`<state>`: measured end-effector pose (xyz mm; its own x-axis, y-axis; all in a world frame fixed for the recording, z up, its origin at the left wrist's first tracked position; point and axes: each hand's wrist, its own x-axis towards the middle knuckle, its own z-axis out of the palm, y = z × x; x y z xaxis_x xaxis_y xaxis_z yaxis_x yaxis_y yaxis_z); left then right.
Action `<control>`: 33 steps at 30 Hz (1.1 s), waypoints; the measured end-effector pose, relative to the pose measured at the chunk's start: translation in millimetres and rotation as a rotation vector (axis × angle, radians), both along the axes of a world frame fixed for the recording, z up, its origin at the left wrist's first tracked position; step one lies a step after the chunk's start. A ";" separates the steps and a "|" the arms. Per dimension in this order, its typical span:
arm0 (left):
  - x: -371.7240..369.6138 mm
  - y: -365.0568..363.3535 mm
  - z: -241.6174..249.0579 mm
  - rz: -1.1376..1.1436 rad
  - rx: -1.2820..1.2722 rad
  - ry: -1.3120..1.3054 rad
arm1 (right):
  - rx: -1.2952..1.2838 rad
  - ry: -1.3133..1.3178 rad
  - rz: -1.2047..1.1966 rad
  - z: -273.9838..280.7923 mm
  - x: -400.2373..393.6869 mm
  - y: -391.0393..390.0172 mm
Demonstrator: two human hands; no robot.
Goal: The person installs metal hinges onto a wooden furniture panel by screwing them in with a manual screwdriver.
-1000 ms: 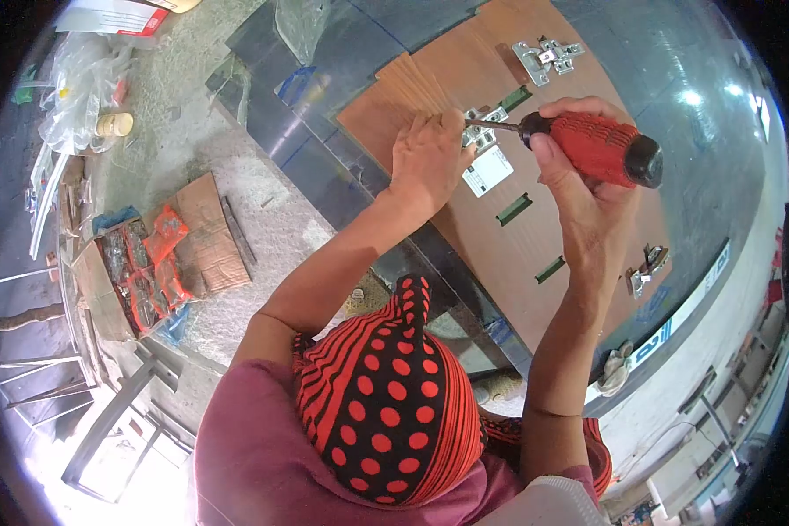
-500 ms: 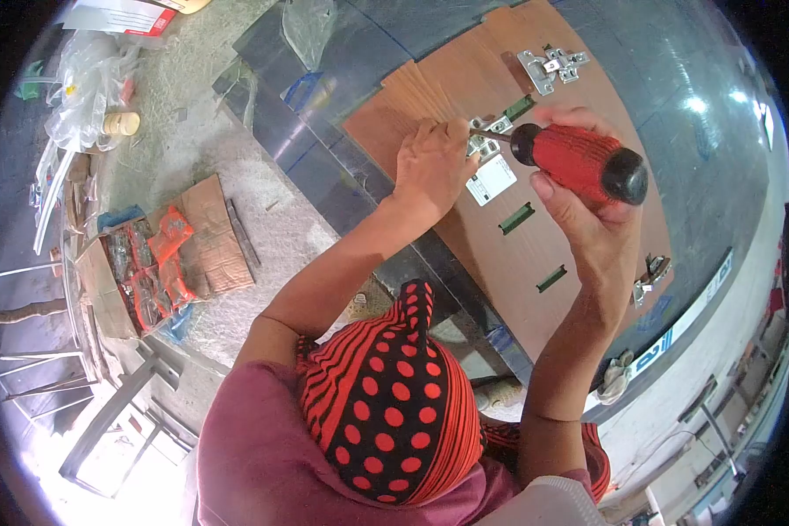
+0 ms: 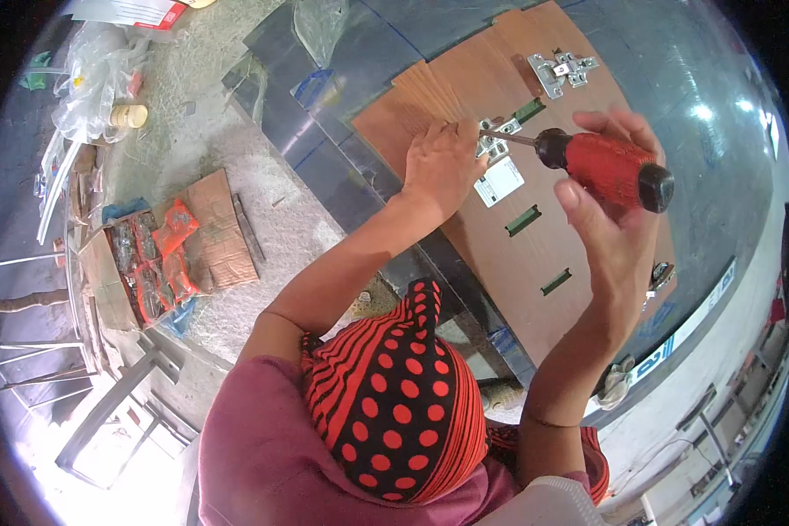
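Observation:
A screwdriver with a thick red and black handle lies in my right hand. The thumb and fingers sit rather loosely around that handle. Its shaft points left, and the tip reaches a metal cabinet hinge on a brown wood-look board. My left hand presses its curled fingertips at the hinge's left side, close to the screwdriver tip; they partly hide the hinge. A white label is just below the hinge. Another hinge rests near the board's far end, and a third by its right edge.
Narrow green-lined slots run along the board. Beneath it is a dark, glossy tabletop with a clear plastic bag. On the floor at left stands an open cardboard box of orange-wrapped packets. A patterned head covering fills the lower middle.
My right hand has loosened around the screwdriver handle, with thumb and fingers further apart. The whole view has shifted slightly. My left hand stays at the hinge.

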<state>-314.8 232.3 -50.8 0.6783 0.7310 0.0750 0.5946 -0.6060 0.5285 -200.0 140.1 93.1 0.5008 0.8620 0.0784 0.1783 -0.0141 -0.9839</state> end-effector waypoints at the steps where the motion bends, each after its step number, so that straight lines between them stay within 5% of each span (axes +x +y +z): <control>1: -0.4 0.6 -0.2 0.001 0.001 0.002 | 0.001 0.002 0.001 2.9 0.6 0.1; 3: 0.3 0.9 0.6 -0.012 0.002 0.019 | -0.112 0.178 0.048 7.8 2.1 -0.5; 6: 0.5 -0.6 3.7 0.012 0.005 0.008 | -0.004 -0.069 -0.021 -6.6 -2.8 0.2; 10: 0.5 1.0 5.1 -0.002 0.006 -0.019 | -0.023 0.035 -0.035 2.7 -7.1 -2.3; 12: 0.3 0.3 2.7 0.007 0.077 -0.065 | -0.012 -0.295 0.194 -5.7 3.2 -4.2; 16: -0.1 0.5 1.1 -0.008 0.101 -0.082 | -0.034 0.050 -0.024 -9.5 -16.7 -3.5; 19: 0.6 1.3 -2.7 -0.001 0.094 -0.056 | -0.005 -0.191 0.050 -5.3 -10.8 -1.9; 23: -1.2 0.5 5.0 -0.009 0.100 -0.049 | -0.047 -0.150 0.104 -11.3 -14.5 -2.8; 25: -1.3 -0.1 6.4 -0.014 0.053 -0.032 | 0.080 -0.021 -0.137 -18.3 -17.4 -1.2; 33: 4.5 0.4 12.1 -0.038 0.010 0.070 | 0.090 -0.515 -0.414 60.2 94.9 -9.2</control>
<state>-310.2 232.7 -38.7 0.7097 0.7037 0.0337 0.6058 -0.6340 0.4807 -105.1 130.9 153.3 0.6684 0.5852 0.4591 0.6233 -0.1039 -0.7750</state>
